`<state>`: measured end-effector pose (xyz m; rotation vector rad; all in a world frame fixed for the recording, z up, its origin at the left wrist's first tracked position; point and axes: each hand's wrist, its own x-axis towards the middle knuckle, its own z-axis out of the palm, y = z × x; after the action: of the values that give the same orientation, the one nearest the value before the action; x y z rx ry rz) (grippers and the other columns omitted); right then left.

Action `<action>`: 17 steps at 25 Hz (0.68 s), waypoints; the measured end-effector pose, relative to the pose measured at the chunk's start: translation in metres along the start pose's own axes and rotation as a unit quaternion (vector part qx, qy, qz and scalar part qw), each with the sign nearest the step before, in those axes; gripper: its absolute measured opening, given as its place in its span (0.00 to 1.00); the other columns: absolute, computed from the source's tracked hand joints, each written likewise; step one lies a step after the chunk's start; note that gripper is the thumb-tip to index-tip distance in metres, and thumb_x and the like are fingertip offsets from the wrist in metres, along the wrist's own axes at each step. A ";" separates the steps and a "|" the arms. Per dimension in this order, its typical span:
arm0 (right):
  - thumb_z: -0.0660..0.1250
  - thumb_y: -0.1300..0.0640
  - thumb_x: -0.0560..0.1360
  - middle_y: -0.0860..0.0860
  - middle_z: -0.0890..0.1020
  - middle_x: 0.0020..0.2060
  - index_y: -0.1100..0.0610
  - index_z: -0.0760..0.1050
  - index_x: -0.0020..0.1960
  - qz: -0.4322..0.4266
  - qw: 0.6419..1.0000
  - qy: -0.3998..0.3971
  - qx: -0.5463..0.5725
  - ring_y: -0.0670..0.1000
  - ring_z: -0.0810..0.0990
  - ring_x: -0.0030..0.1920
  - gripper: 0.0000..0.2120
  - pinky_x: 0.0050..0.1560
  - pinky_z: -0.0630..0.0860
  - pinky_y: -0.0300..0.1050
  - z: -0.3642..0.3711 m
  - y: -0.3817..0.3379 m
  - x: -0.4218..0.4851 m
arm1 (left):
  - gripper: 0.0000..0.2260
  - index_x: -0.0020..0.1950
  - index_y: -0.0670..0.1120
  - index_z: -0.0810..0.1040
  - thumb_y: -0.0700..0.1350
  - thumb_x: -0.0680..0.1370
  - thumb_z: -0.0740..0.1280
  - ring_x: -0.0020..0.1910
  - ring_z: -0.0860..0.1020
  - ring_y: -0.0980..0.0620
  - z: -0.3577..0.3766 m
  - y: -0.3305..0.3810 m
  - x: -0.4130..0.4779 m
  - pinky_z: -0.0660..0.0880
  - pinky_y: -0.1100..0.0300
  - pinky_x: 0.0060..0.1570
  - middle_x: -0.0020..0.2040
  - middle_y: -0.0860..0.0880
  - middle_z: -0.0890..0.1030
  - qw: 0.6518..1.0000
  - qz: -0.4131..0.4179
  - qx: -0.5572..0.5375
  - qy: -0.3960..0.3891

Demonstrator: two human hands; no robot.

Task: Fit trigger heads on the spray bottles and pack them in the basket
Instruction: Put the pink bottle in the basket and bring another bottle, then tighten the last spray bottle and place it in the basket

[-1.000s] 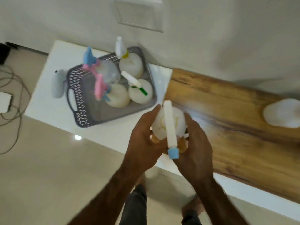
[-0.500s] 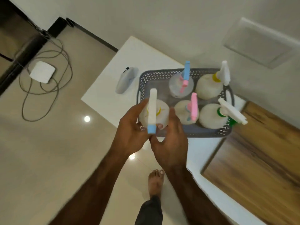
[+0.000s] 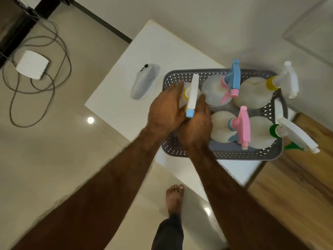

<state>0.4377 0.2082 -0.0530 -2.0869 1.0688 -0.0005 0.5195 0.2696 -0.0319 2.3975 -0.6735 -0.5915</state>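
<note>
A grey perforated basket [image 3: 225, 153] sits on the white table [image 3: 162, 56]. Between both hands stands a white spray bottle with a white trigger head [image 3: 192, 92], blue nozzle and yellow collar, down in the basket's left end. My left hand [image 3: 164, 110] grips its left side; my right hand [image 3: 197, 123] grips its right side. Several other fitted bottles stand in the basket: a blue and pink head [image 3: 234, 78], a pink head [image 3: 243, 127], a white head with yellow collar [image 3: 288, 80], and a white head with green collar [image 3: 295, 134].
A grey controller [image 3: 144, 82] lies on the table left of the basket. A wooden counter [image 3: 297, 186] adjoins on the right. On the floor at left are a white box [image 3: 32, 64] and looped cables [image 3: 59, 56]. My bare foot [image 3: 174, 197] stands below the table edge.
Both hands carried the white-headed bottle from above the counter leftwards and lowered it into the basket's left end. The view swung left with them.
</note>
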 end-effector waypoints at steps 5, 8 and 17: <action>0.69 0.55 0.79 0.55 0.68 0.78 0.57 0.55 0.83 -0.013 1.000 -0.001 -0.008 0.60 0.75 0.71 0.37 0.62 0.75 0.54 0.006 0.000 0.013 | 0.17 0.63 0.47 0.78 0.52 0.76 0.71 0.54 0.83 0.42 0.006 0.008 0.009 0.81 0.45 0.54 0.55 0.46 0.85 0.997 -0.053 -0.026 0.051; 0.67 0.55 0.81 0.54 0.69 0.78 0.53 0.54 0.83 -0.016 1.000 -0.008 0.007 0.60 0.75 0.71 0.36 0.63 0.75 0.54 0.005 0.001 0.010 | 0.18 0.62 0.47 0.78 0.56 0.77 0.70 0.53 0.83 0.42 0.010 0.011 0.007 0.81 0.45 0.54 0.53 0.45 0.85 0.994 -0.076 -0.023 0.072; 0.70 0.60 0.79 0.58 0.76 0.72 0.60 0.69 0.76 -0.116 0.989 0.022 0.085 0.59 0.76 0.72 0.27 0.69 0.76 0.56 -0.029 0.038 -0.078 | 0.11 0.61 0.53 0.80 0.53 0.80 0.68 0.45 0.81 0.59 0.026 0.026 -0.086 0.71 0.79 0.44 0.46 0.59 0.83 0.981 -0.081 -0.034 0.171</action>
<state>0.3514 0.2305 -0.0314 -2.0508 0.8153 -0.2454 0.4298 0.2905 -0.0126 2.4214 -0.3065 -0.2488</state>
